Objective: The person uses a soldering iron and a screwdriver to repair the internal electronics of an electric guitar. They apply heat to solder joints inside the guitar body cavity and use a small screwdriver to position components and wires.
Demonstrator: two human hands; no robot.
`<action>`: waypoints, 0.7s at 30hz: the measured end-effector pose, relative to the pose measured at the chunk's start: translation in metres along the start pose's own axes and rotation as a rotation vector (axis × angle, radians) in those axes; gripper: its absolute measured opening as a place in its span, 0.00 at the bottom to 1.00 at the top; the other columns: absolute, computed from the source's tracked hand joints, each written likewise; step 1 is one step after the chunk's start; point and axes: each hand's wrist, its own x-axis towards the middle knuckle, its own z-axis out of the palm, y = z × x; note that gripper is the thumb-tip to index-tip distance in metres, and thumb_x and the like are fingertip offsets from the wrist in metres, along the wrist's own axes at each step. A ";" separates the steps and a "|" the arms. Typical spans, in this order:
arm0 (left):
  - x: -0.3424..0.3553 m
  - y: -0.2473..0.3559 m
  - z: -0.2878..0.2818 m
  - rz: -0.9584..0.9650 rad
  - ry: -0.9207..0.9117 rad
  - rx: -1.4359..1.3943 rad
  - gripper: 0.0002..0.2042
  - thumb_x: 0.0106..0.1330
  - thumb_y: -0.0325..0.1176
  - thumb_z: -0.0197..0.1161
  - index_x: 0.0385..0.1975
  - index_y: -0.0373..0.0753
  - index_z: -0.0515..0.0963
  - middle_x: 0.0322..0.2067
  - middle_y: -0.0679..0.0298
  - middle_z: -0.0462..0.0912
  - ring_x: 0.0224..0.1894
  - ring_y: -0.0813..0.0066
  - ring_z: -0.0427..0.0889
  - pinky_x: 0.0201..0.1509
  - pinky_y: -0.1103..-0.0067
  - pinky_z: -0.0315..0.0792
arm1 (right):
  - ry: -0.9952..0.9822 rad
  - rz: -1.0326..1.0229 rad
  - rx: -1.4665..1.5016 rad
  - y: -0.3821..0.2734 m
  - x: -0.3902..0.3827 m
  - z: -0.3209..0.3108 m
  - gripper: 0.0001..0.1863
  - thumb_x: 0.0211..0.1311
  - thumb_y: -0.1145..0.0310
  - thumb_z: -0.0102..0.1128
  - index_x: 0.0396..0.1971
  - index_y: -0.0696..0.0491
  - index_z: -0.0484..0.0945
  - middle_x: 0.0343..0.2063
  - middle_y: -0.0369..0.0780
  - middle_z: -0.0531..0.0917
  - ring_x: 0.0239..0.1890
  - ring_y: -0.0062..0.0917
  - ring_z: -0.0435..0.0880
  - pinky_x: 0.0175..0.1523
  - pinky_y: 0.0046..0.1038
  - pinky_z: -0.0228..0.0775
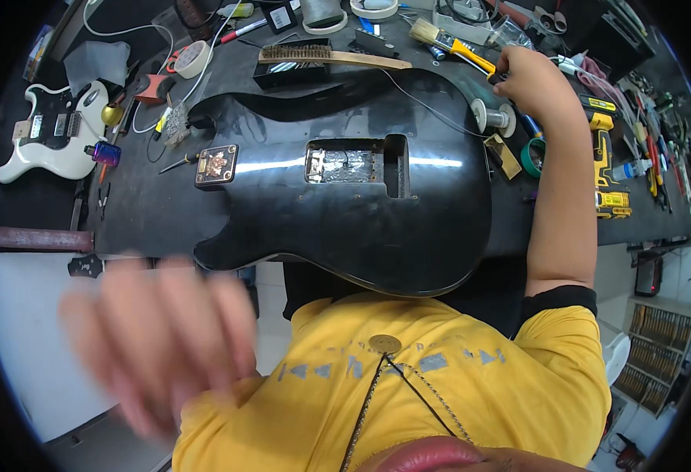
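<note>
A black electric guitar body [283, 212] lies on the dark workbench, its back face up. A rectangular cavity [347, 164] in it shows bare metal and wood, and a worn neck plate [216, 165] sits at its left end. At the far right, my right hand [536, 85] has its fingers closed on the handle end of a paintbrush [467, 53] with pale bristles and a yellow-and-black handle. My left hand [165, 338] is raised at the lower left, in front of the bench edge. Motion smears its fingers, and nothing is visible in it.
A wooden-handled bristle brush [338, 57] rests across a small black box behind the guitar body. A wire spool [493, 118] and a yellow cordless drill [606, 165] stand at the right. To the left lie a white guitar body [62, 145] and a tape roll [194, 59].
</note>
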 end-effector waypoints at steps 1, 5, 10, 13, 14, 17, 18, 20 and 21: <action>0.006 0.001 0.001 0.017 -0.200 -0.155 0.10 0.64 0.18 0.64 0.34 0.39 0.70 0.33 0.60 0.76 0.33 0.64 0.80 0.33 0.67 0.77 | 0.041 -0.020 -0.056 -0.001 -0.001 0.002 0.18 0.58 0.66 0.71 0.45 0.59 0.82 0.40 0.51 0.87 0.46 0.45 0.87 0.52 0.40 0.77; 0.014 0.001 -0.007 -0.006 -0.436 -0.418 0.13 0.61 0.18 0.66 0.37 0.37 0.68 0.38 0.56 0.77 0.38 0.58 0.83 0.35 0.62 0.85 | 0.039 0.100 0.018 -0.032 -0.002 -0.008 0.15 0.60 0.67 0.70 0.43 0.59 0.82 0.37 0.48 0.88 0.41 0.43 0.87 0.48 0.39 0.78; 0.022 0.010 -0.026 -0.088 -0.509 -0.621 0.13 0.59 0.19 0.68 0.36 0.36 0.68 0.38 0.55 0.77 0.38 0.57 0.83 0.35 0.59 0.86 | 0.019 -0.357 0.527 -0.079 -0.028 -0.007 0.12 0.59 0.66 0.69 0.37 0.59 0.83 0.31 0.46 0.87 0.35 0.37 0.87 0.43 0.35 0.79; 0.030 0.018 -0.044 -0.152 -0.538 -0.733 0.13 0.58 0.20 0.69 0.35 0.35 0.68 0.38 0.54 0.77 0.38 0.57 0.83 0.34 0.58 0.87 | -0.146 -0.586 0.696 -0.106 -0.040 0.003 0.12 0.58 0.68 0.70 0.38 0.59 0.82 0.33 0.47 0.86 0.37 0.39 0.87 0.45 0.35 0.78; 0.032 0.019 -0.053 -0.178 -0.538 -0.783 0.14 0.58 0.20 0.69 0.35 0.35 0.68 0.38 0.54 0.77 0.38 0.57 0.83 0.34 0.58 0.87 | -0.178 -0.641 0.724 -0.110 -0.043 0.007 0.12 0.58 0.68 0.70 0.38 0.59 0.82 0.34 0.47 0.87 0.38 0.40 0.87 0.45 0.35 0.78; 0.035 0.038 -0.104 0.056 -0.198 0.021 0.11 0.59 0.20 0.66 0.38 0.38 0.72 0.33 0.60 0.74 0.35 0.63 0.77 0.39 0.71 0.70 | -0.182 -0.647 0.712 -0.112 -0.045 0.010 0.11 0.57 0.70 0.70 0.37 0.59 0.81 0.34 0.47 0.85 0.39 0.43 0.85 0.45 0.38 0.77; 0.045 0.033 -0.120 0.090 -0.163 0.419 0.10 0.59 0.19 0.64 0.38 0.36 0.72 0.34 0.60 0.74 0.38 0.64 0.77 0.43 0.71 0.71 | -0.170 -0.654 0.749 -0.115 -0.043 0.012 0.11 0.57 0.71 0.70 0.36 0.59 0.80 0.33 0.47 0.85 0.39 0.44 0.85 0.45 0.38 0.77; 0.059 0.030 -0.161 -0.054 -0.172 0.957 0.09 0.61 0.18 0.61 0.41 0.32 0.74 0.37 0.60 0.74 0.42 0.67 0.76 0.49 0.72 0.71 | -0.181 -0.638 0.755 -0.112 -0.041 0.017 0.12 0.55 0.71 0.71 0.36 0.59 0.79 0.32 0.47 0.84 0.39 0.44 0.84 0.45 0.38 0.76; 0.064 0.023 -0.176 -0.099 -0.160 1.078 0.09 0.62 0.18 0.60 0.42 0.31 0.74 0.38 0.59 0.75 0.42 0.68 0.76 0.49 0.74 0.71 | -0.157 -0.683 0.746 -0.111 -0.038 0.021 0.13 0.53 0.73 0.71 0.37 0.59 0.79 0.32 0.45 0.83 0.36 0.41 0.83 0.43 0.36 0.76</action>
